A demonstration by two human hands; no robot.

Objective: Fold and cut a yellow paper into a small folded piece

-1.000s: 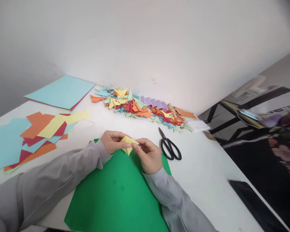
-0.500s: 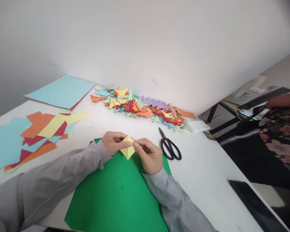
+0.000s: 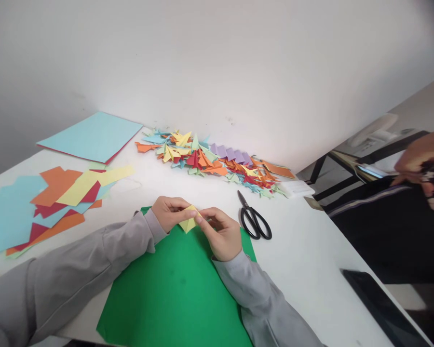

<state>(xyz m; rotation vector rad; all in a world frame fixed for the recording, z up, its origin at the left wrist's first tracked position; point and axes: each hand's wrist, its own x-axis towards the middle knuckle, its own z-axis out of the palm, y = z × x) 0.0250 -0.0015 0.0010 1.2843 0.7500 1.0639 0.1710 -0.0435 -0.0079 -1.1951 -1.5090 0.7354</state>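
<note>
A small folded piece of yellow paper (image 3: 187, 224) is held between both hands, over the far edge of a green sheet (image 3: 173, 289). My left hand (image 3: 170, 213) pinches its left side, thumb across the front. From the right, the thumb and fingertips of my right hand (image 3: 223, 233) close on its other edge. The fingers hide part of the paper. Black-handled scissors (image 3: 253, 219) lie on the table just beyond my right hand.
Colourful folded paper pieces (image 3: 206, 159) are heaped along the wall. Paper scraps (image 3: 72, 188) and a light blue sheet (image 3: 94, 137) lie at left. A black phone-like slab (image 3: 383, 306) rests near the right edge. Another person's hand (image 3: 423, 154) shows at far right.
The yellow paper has tilted and shows less of its face. My right hand has shifted slightly left. The other person at far right has moved, with a hand now more in view.
</note>
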